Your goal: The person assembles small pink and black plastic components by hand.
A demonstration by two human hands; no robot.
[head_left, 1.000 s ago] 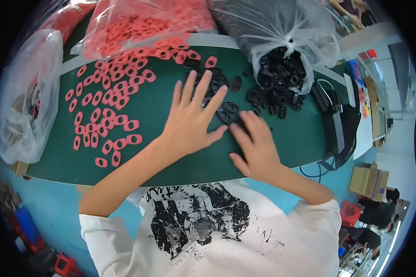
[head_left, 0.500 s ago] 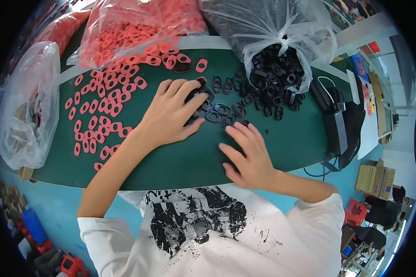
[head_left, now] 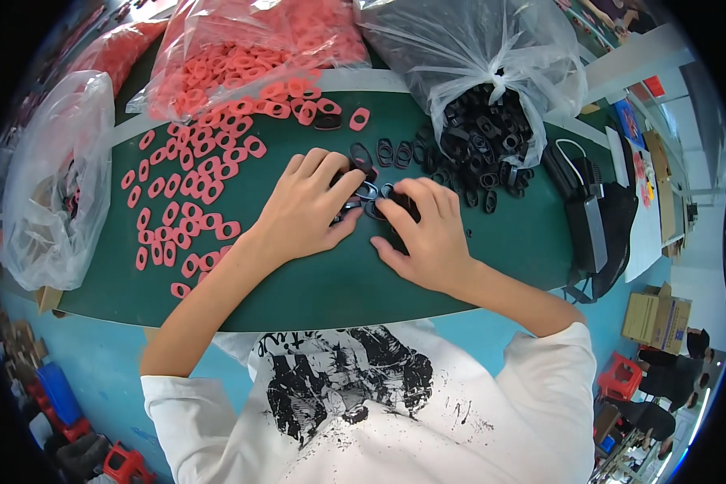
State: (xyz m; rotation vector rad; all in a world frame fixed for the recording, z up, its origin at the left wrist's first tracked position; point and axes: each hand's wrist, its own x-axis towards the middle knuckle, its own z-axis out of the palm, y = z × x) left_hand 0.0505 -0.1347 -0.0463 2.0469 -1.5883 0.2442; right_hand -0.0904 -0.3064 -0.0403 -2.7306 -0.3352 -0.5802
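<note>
From my end I'm seeing the black rings [head_left: 385, 152] lying on the green table [head_left: 323, 290], some gathered between the hands and more spilling from the clear bag [head_left: 468, 52] beyond the right one. I'm judging them light, and their crisp oval shape is suggesting moulded plastic or firm rubber, stiff enough to keep its form; I'm not expecting them to break. The shine on those between the hands is hinting at a smooth, slippery face, so I'm favouring a pinch across the narrow sides of the rim, or a fingertip in the hole. The left hand [head_left: 302, 211] is arching palm down, fingers bent, tips reaching over rings that are partly hiding beneath them. The right hand [head_left: 434, 234] is curling likewise over rings under its forefinger, its thumb sitting apart, nearer the body. I'm not managing to tell whether either is gripping a ring or merely touching, since the fingers are covering the contact. Two rings are lying side by side just beyond the fingertips, touching neither hand
</note>
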